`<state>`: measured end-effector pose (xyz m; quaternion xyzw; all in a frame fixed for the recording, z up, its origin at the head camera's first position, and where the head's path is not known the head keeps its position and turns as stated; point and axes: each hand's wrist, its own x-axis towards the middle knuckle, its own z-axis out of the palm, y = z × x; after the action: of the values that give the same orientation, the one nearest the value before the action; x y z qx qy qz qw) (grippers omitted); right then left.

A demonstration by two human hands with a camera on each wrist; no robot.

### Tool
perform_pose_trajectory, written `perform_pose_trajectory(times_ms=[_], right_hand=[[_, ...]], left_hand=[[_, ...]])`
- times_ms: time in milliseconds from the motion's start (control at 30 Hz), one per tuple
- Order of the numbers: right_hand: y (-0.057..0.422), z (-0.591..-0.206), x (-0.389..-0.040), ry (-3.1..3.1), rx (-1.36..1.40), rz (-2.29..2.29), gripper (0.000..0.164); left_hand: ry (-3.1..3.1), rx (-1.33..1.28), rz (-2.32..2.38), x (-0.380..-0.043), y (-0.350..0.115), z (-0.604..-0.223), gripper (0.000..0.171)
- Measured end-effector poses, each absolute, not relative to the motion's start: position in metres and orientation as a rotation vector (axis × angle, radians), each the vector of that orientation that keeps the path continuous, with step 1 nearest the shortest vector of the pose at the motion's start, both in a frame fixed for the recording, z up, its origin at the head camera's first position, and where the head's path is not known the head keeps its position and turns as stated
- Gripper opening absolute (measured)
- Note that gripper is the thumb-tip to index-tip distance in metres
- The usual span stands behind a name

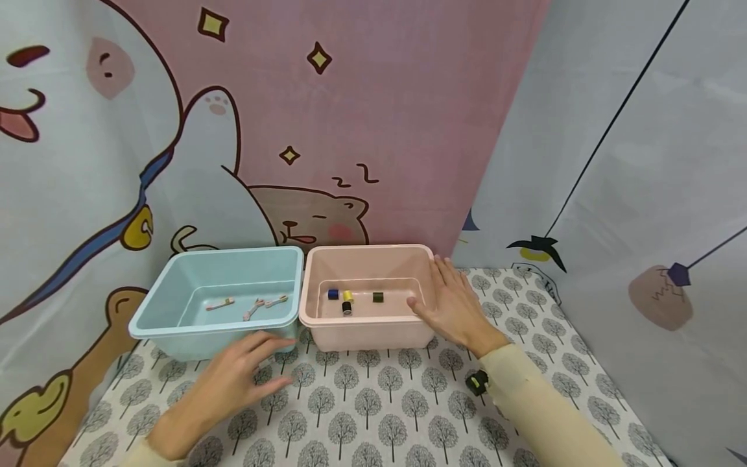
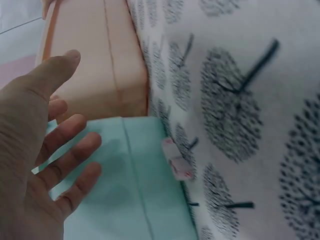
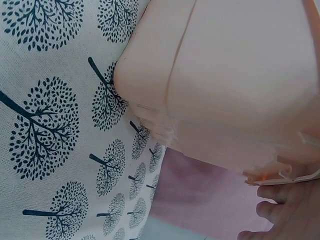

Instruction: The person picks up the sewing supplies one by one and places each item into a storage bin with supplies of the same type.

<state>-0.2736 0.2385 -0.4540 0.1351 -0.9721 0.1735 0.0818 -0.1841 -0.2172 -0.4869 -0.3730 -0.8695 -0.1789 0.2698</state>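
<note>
A light blue bin (image 1: 233, 344) stands on the left, with three small pink stick-like pieces (image 1: 253, 309) on its floor. Against its right side is a pale pink bin (image 1: 373, 336) that contains several small thread spools, among them a blue spool (image 1: 333, 294), a yellow spool (image 1: 347, 296), a black spool (image 1: 347, 308) and a green spool (image 1: 378, 297). My left hand (image 1: 233, 373) is by the blue bin's front wall, fingers spread and loosely bent, holding nothing; contact is unclear. My right hand (image 1: 455, 305) rests on the pink bin's right rim with its fingers extended.
A tree-print cloth (image 1: 367, 402) covers the table. Near my right sleeve lies a small black object with a green mark (image 1: 476, 383). At the blue bin's lower edge, the left wrist view has a small pale pink piece (image 2: 177, 160). Cartoon-printed curtains (image 1: 397, 117) hang behind.
</note>
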Motion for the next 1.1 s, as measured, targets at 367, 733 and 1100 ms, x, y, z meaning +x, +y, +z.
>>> perform_pose_trajectory(times_ms=[367, 733, 1100], right_hand=[[0.239, -0.453, -0.274, -2.892, 0.406, 0.518, 0.110], [0.239, -0.456, -0.274, -2.881, 0.412, 0.538, 0.110], [0.238, -0.454, -0.273, -2.883, 0.419, 0.529, 0.109]], left_hand=[[-2.587, -0.814, -0.417, -0.182, -0.235, -0.506, 0.073], [-2.749, -0.751, -0.572, -0.184, -0.251, -0.516, 0.071], [-2.777, -0.915, -0.691, -0.190, -0.260, -0.524, 0.056]])
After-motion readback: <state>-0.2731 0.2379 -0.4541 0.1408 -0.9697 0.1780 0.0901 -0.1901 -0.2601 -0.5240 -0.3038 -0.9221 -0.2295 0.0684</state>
